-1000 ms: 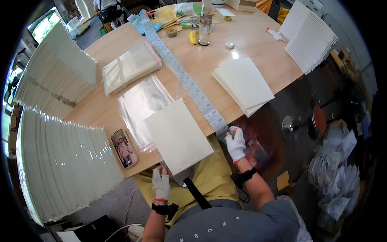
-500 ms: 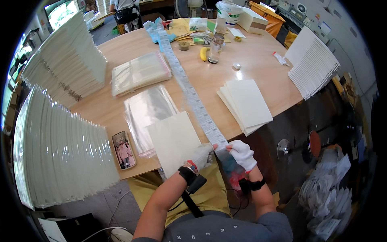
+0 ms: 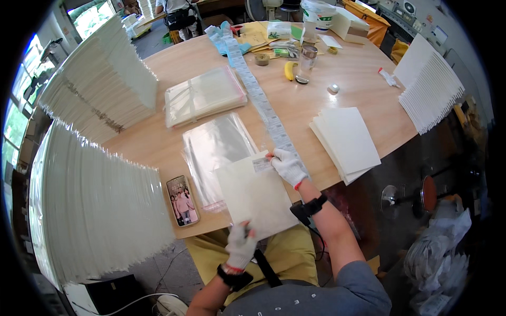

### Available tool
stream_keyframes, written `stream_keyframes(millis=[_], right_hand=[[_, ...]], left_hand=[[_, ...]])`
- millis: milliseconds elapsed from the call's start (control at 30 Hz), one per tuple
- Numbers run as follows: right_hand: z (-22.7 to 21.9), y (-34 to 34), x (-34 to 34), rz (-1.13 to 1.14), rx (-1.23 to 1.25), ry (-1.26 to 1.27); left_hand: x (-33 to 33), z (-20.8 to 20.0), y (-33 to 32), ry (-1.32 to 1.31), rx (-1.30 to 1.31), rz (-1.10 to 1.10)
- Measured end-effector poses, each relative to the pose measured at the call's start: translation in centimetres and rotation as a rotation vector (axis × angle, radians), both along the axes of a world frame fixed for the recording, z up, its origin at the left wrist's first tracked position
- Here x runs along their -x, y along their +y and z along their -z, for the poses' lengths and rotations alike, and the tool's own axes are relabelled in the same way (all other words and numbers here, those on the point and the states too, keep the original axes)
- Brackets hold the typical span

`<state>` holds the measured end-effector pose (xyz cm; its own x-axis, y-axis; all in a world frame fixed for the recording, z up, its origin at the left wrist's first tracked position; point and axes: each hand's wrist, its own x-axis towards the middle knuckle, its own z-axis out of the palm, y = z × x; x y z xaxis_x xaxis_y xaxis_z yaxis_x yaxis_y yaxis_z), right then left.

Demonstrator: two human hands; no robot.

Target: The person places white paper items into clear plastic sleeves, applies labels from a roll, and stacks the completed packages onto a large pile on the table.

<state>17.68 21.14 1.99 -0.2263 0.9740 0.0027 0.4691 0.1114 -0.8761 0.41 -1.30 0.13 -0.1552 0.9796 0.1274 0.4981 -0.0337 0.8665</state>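
A flat white board (image 3: 250, 197), seemingly in a clear sleeve, lies at the table's front edge and overhangs it. On its upper right corner sits a small printed label (image 3: 261, 165). My right hand (image 3: 289, 167), in a white glove with bare fingertips, pinches at the label's edge. Gloved alike, my left hand (image 3: 241, 245) is curled at the board's lower left corner, slightly blurred. A long strip of printed labels (image 3: 263, 108) runs from the far side of the table to beside my right hand. Under the board's left side lie clear plastic sleeves (image 3: 216, 142).
Tall stacks of white boards (image 3: 100, 205) stand at the left, beside a phone (image 3: 183, 200). Loose white boards (image 3: 350, 139) lie to the right, with another leaning stack (image 3: 432, 95) beyond. A banana (image 3: 289, 70) and a glass jar (image 3: 305, 64) stand farther back.
My right hand has moved up and left from the strip's near end onto the board's corner, where a label now shows. My left hand has dropped to the board's lower left corner.
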Motion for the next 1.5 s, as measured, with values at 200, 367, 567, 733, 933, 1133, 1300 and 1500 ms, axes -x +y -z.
stream_keyframes(millis=[200,367,567,733,933,1133,1300,1500], right_hand=[[3.4,2.0,3.1,-0.093,-0.069,-0.211],[0.4,0.9,2.8,0.055,-0.103,-0.616],[-2.6,-6.7,-2.8,0.022,-0.001,-0.545],[-6.0,-13.2,-4.2,-0.199,0.257,0.146],[-20.9,-12.6,7.2,-0.496,-0.121,0.502],[-33.3,-13.2,22.5,-0.824,-0.293,0.742],[-32.2,-14.4,30.3,-0.956,-0.418,0.559],[-27.2,-14.5,23.5,-0.912,0.075,0.894]], left_hand=[[3.6,4.0,-4.4,-0.408,0.318,-0.322],[1.5,3.1,-2.8,-1.078,0.541,-0.103],[1.6,-2.5,-1.5,-1.041,0.352,-0.041],[6.0,-12.2,-1.3,-0.268,0.210,0.189],[12.8,-29.5,-10.8,0.230,-0.424,-0.072],[24.2,-40.4,-11.8,-0.192,-0.648,-0.432],[38.0,-36.3,-14.8,-0.119,-0.306,-0.506],[36.0,-35.3,-14.8,-0.115,-0.459,-0.554]])
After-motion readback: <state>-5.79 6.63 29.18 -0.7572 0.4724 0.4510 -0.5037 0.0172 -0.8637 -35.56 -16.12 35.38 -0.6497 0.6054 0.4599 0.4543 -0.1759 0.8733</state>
